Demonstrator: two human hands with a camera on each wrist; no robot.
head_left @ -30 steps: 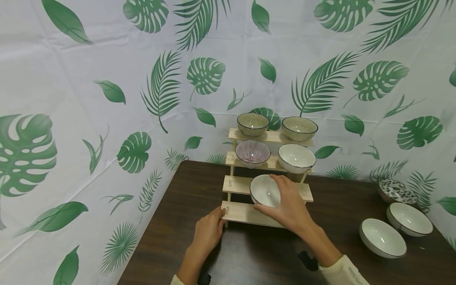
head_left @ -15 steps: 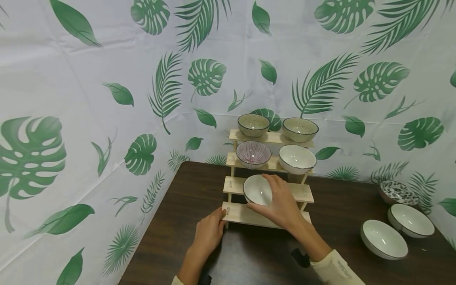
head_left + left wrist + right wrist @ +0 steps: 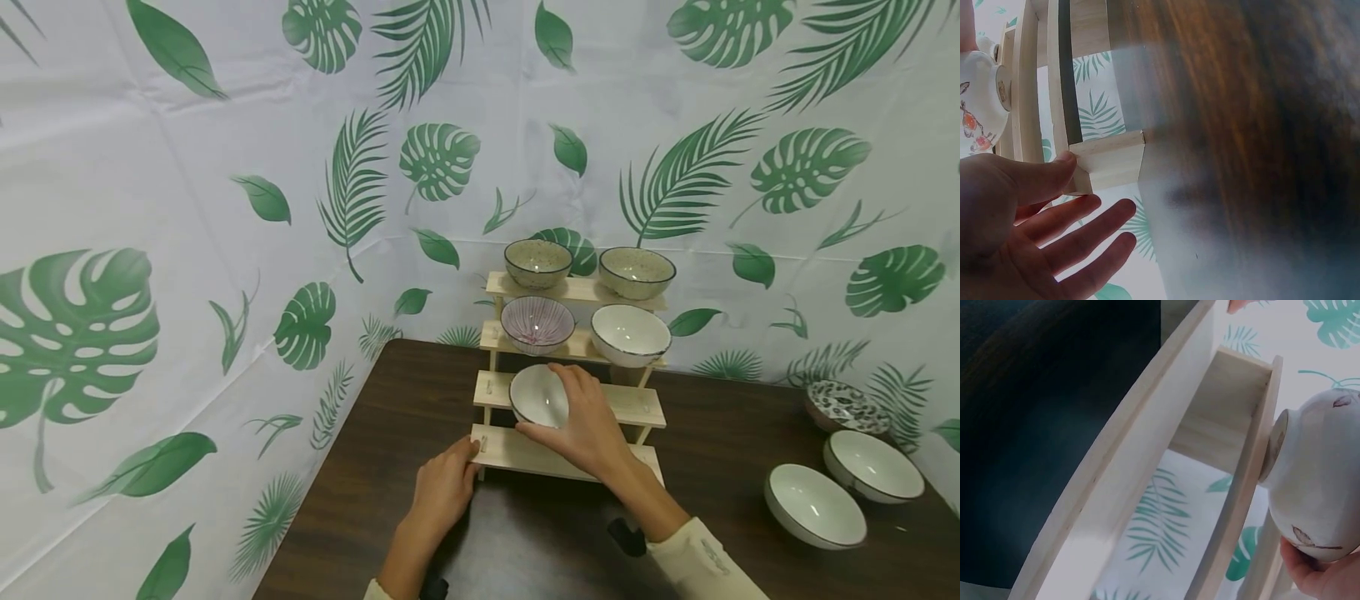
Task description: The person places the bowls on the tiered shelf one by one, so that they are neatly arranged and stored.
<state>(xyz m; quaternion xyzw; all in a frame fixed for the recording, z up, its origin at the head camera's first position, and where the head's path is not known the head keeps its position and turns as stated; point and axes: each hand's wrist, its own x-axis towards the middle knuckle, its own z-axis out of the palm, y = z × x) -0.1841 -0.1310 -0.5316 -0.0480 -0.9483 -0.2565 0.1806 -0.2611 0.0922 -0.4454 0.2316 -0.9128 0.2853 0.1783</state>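
Note:
My right hand grips a white bowl by its rim and side, over the left part of the stand's second-lowest shelf. Seen from the right wrist, the bowl has its foot at that shelf's edge, with fingers against its side. At the front left corner of the wooden stand, my left hand holds the end of the lowest shelf. The left wrist view has the thumb and index finger of this hand pinching the shelf end, the other fingers spread.
Two speckled bowls stand on the top shelf; below them are a purple-striped bowl and a white bowl. On the dark table's right side lie two white bowls and a black-patterned one.
The right hand has carried the white bowl left along the second-lowest shelf. My left hand has stayed at the lowest shelf's end, and the head view has shifted slightly.

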